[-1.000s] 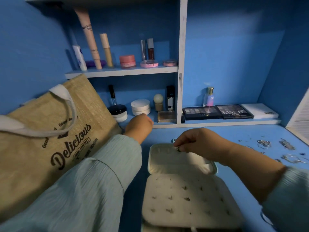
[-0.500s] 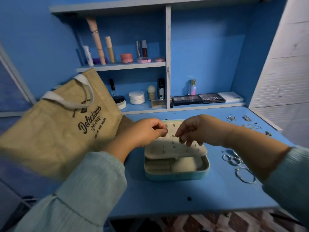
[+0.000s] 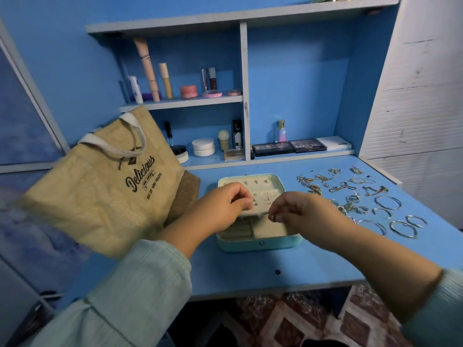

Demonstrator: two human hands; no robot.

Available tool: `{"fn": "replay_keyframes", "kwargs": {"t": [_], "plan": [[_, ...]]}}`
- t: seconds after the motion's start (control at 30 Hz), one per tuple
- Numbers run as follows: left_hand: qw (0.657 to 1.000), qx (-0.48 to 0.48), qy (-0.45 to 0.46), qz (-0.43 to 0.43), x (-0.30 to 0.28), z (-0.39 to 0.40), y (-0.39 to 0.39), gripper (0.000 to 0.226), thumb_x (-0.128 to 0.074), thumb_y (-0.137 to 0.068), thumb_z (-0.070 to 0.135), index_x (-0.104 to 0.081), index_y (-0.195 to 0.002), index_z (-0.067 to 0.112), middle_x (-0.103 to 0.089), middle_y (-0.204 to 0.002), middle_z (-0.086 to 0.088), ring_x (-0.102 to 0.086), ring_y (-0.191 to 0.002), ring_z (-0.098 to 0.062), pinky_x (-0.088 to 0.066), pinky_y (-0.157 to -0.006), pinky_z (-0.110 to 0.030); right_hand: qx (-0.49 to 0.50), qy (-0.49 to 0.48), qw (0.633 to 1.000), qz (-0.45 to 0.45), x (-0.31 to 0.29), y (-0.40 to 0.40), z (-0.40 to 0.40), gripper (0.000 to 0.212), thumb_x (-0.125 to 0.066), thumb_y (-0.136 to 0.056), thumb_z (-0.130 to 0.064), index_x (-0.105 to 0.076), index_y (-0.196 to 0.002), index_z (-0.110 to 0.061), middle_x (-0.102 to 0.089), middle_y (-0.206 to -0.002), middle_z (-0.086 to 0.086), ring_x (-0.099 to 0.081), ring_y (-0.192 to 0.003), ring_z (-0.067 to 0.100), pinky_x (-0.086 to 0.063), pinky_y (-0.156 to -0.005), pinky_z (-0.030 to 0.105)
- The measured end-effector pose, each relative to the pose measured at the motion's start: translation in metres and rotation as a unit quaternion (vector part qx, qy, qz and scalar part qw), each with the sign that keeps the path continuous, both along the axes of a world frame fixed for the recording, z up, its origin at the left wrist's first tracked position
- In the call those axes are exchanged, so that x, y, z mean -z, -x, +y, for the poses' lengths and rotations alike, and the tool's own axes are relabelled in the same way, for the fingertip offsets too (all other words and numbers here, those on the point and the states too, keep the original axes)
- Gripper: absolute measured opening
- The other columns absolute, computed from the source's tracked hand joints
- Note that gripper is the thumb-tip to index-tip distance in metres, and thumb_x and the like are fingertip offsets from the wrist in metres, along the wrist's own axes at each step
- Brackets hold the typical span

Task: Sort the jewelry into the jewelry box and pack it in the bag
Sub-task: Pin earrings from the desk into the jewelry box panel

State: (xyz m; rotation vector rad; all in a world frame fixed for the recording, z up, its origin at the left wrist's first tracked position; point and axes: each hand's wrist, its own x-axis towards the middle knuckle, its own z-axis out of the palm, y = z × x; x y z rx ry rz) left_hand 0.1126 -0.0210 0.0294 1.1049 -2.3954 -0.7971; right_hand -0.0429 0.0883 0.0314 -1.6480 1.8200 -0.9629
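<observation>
A teal jewelry box (image 3: 260, 244) stands open in the middle of the blue desk, its lid (image 3: 250, 181) tipped back. My left hand (image 3: 223, 206) grips the left edge of the cream earring panel (image 3: 263, 199), which is lifted above the lower compartments. Just above the box's right side, my right hand (image 3: 305, 214) pinches a small ring (image 3: 273, 217). Loose chains, rings and earrings (image 3: 350, 196) are spread on the desk to the right, with silver hoops (image 3: 403, 229) nearer me. A burlap tote bag (image 3: 100, 186) printed "Delicious" leans at the left.
Shelves behind the box carry cosmetics, jars and tubes, with eyeshadow palettes (image 3: 288, 146) on the low ledge. The desk's front edge (image 3: 250, 289) is close to me, and a patterned rug shows below it. At the right rises a white slatted wall (image 3: 413, 121).
The view has pulled back and up from the box. My left hand came from behind the box to the earring panel. My right hand still pinches the ring, now lower over the box.
</observation>
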Motion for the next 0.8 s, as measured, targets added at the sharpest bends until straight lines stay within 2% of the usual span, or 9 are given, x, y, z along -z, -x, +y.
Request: {"fn": "replay_keyframes", "kwargs": {"t": [0.03, 0.1, 0.17, 0.23, 0.33, 0.43, 0.53, 0.63, 0.8], "plan": [[1.0, -0.003, 0.005, 0.004, -0.001, 0.0, 0.001, 0.015, -0.053, -0.092, 0.031, -0.055, -0.077, 0.034, -0.065, -0.092, 0.014, -0.06, -0.091, -0.009, -0.05, -0.086, -0.037, 0.005, 0.024, 0.999, 0.021, 0.003, -0.001, -0.001, 0.029, -0.06, -0.087, -0.01, -0.059, -0.072, -0.035, -0.068, -0.082, 0.005, -0.05, -0.062, 0.012, -0.037, -0.051, 0.012], [0.999, -0.01, 0.024, 0.02, -0.005, -0.002, 0.002, 0.015, -0.052, -0.093, 0.03, -0.053, -0.078, 0.034, -0.065, -0.093, 0.012, -0.059, -0.089, -0.011, -0.049, -0.081, -0.034, 0.015, 0.077, 0.996, 0.042, 0.008, -0.002, -0.005, 0.03, -0.062, -0.086, -0.011, -0.06, -0.072, -0.037, -0.066, -0.079, 0.0, -0.05, -0.063, 0.009, -0.037, -0.056, 0.01], [0.998, -0.011, 0.045, 0.041, -0.011, -0.004, 0.004, 0.015, -0.05, -0.094, 0.029, -0.051, -0.079, 0.033, -0.064, -0.09, 0.01, -0.058, -0.084, -0.01, -0.047, -0.074, -0.027, 0.021, 0.155, 0.987, 0.047, 0.015, -0.002, -0.014, 0.022, -0.064, -0.084, -0.004, -0.069, -0.079, -0.025, -0.064, -0.084, -0.005, -0.055, -0.076, 0.006, -0.041, -0.069, 0.009], [0.996, -0.013, 0.071, 0.049, -0.016, -0.008, 0.007, 0.013, -0.049, -0.095, 0.028, -0.05, -0.083, 0.032, -0.059, -0.084, 0.012, -0.053, -0.075, -0.005, -0.04, -0.064, -0.015, 0.024, 0.243, 0.968, 0.048, 0.022, 0.001, -0.026, 0.016, -0.066, -0.079, 0.004, -0.073, -0.082, -0.01, -0.061, -0.086, -0.005, -0.054, -0.085, 0.003, -0.041, -0.078, 0.007], [0.993, -0.009, 0.093, 0.068, -0.02, -0.014, 0.011, 0.01, -0.048, -0.096, 0.025, -0.05, -0.087, 0.029, -0.054, -0.079, 0.017, -0.049, -0.07, 0.0, -0.037, -0.058, -0.007, 0.049, 0.324, 0.943, 0.056, 0.032, 0.005, -0.046, 0.014, -0.068, -0.074, 0.004, -0.074, -0.08, -0.007, -0.056, -0.085, -0.007, -0.049, -0.084, -0.009, -0.035, -0.079, 0.0], [0.991, -0.011, 0.105, 0.08, -0.019, -0.02, 0.015, 0.006, -0.047, -0.096, 0.027, -0.051, -0.092, 0.026, -0.052, -0.079, 0.019, -0.047, -0.069, 0.005, -0.035, -0.059, -0.001, 0.059, 0.388, 0.916, 0.083, 0.04, 0.006, -0.063, 0.01, -0.066, -0.073, -0.003, -0.074, -0.078, -0.006, -0.054, -0.083, -0.003, -0.05, -0.081, 0.001, -0.036, -0.077, 0.002], [0.991, -0.014, 0.104, 0.086, -0.019, -0.029, 0.018, 0.006, -0.046, -0.096, 0.029, -0.05, -0.093, 0.028, -0.052, -0.079, 0.02, -0.048, -0.071, 0.005, -0.036, -0.059, -0.004, 0.071, 0.422, 0.897, 0.106, 0.045, 0.007, -0.078, 0.012, -0.065, -0.077, -0.014, -0.075, -0.079, -0.009, -0.05, -0.086, -0.005, -0.051, -0.082, 0.014, -0.034, -0.075, 0.008], [0.992, -0.016, 0.09, 0.089, -0.02, -0.038, 0.02, 0.007, -0.046, -0.096, 0.029, -0.049, -0.09, 0.031, -0.052, -0.079, 0.019, -0.049, -0.072, 0.003, -0.037, -0.06, -0.008, 0.115, 0.447, 0.875, 0.146, 0.046, 0.007, -0.089, 0.02, -0.058, -0.077, -0.026, -0.076, -0.08, -0.016, -0.051, -0.084, -0.004, -0.04, -0.086, 0.017, -0.027, -0.078, 0.006], [0.993, -0.01, 0.076, 0.095, -0.019, -0.045, 0.022, 0.015, -0.046, -0.096, 0.029, -0.046, -0.083, 0.037, -0.056, -0.085, 0.019, -0.051, -0.076, 0.002, -0.038, -0.066, -0.018, 0.16, 0.464, 0.854, 0.173, 0.044, 0.008, -0.098, 0.018, -0.06, -0.075, -0.031, -0.076, -0.076, -0.024, -0.052, -0.079, 0.003, -0.034, -0.084, 0.019, -0.024, -0.073, 0.022]]}}
